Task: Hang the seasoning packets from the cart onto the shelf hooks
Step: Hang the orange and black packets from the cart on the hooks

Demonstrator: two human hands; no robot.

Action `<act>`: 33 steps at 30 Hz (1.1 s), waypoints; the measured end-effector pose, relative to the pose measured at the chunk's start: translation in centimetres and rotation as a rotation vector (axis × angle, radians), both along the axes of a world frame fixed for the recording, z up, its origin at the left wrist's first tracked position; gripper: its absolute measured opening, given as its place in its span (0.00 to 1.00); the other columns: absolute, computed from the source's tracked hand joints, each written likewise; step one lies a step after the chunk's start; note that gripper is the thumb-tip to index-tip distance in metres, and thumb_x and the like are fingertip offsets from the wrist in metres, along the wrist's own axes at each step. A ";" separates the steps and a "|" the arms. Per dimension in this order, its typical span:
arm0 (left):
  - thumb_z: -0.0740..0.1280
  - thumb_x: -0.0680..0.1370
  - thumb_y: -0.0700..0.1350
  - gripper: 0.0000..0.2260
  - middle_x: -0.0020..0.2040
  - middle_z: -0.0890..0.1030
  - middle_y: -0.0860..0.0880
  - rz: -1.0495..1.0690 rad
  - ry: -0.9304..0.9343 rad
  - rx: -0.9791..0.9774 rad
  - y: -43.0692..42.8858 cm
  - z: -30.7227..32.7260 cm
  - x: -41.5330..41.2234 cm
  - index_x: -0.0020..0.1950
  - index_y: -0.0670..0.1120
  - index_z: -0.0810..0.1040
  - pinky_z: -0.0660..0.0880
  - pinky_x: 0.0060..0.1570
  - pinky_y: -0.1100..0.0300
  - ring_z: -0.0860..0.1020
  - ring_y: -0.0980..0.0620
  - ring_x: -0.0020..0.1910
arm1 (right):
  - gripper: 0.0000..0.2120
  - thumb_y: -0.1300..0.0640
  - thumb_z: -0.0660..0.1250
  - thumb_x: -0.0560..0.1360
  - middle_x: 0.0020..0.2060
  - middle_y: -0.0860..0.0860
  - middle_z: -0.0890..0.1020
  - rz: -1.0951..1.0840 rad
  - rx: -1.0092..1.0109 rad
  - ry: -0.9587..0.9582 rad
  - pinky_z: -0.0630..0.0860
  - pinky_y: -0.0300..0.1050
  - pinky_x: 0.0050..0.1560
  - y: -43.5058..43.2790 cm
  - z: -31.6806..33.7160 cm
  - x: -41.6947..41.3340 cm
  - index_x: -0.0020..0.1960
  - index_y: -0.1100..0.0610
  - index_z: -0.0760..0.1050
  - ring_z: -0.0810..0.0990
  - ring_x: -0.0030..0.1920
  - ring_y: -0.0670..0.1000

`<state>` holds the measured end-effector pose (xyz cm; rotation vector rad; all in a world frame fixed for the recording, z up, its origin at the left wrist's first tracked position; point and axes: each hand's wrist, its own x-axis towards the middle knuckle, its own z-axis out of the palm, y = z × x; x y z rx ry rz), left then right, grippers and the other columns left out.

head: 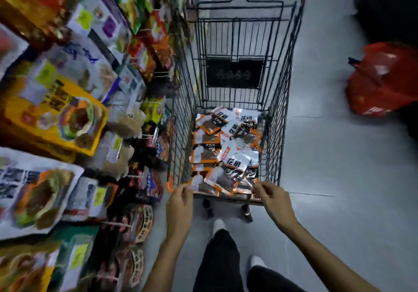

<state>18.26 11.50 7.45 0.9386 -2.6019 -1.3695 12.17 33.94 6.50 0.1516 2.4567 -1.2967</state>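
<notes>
A black wire shopping cart [282, 88] stands in the aisle in front of me. Several white and orange seasoning packets [226, 151] with dark contents lie piled on its floor. My left hand [179, 203] is at the near left end of the cart, its fingers curled by the orange corner bumper. At the near right end is my right hand [271, 199], fingertips bent over the nearest packets. Whether either hand grips the rim or a packet is not clear. Shelf hooks [158, 74] with hanging packets run along the cart's left side.
Blurred, colourful product bags [56, 115] fill the shelf on the left, close to the cart. A red plastic bag [382, 81] lies on the grey floor at the right. My legs and white shoes [219, 226] stand just behind the cart.
</notes>
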 end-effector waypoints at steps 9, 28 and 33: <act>0.61 0.81 0.42 0.12 0.55 0.78 0.41 -0.042 -0.014 -0.208 -8.3 -3.6 -11.8 0.63 0.39 0.75 0.71 0.50 0.55 0.76 0.42 0.54 | 0.11 0.57 0.63 0.80 0.41 0.59 0.85 -0.152 0.045 -0.151 0.78 0.51 0.44 -6.1 -9.1 -7.9 0.52 0.63 0.80 0.83 0.42 0.59; 0.60 0.82 0.42 0.10 0.40 0.77 0.48 -0.045 0.029 -0.262 -12.0 -12.4 -16.3 0.56 0.37 0.76 0.66 0.32 0.74 0.74 0.51 0.37 | 0.33 0.54 0.74 0.72 0.61 0.63 0.77 -0.689 0.040 -0.680 0.77 0.58 0.58 -11.9 -27.5 -11.6 0.70 0.64 0.64 0.78 0.59 0.63; 0.58 0.82 0.43 0.12 0.41 0.78 0.45 -0.086 0.000 -0.263 -11.9 -12.1 -15.9 0.56 0.37 0.76 0.63 0.33 0.64 0.76 0.46 0.40 | 0.25 0.56 0.72 0.74 0.59 0.64 0.78 -0.725 0.111 -0.604 0.77 0.58 0.58 -11.6 -24.8 -11.6 0.65 0.67 0.69 0.78 0.58 0.64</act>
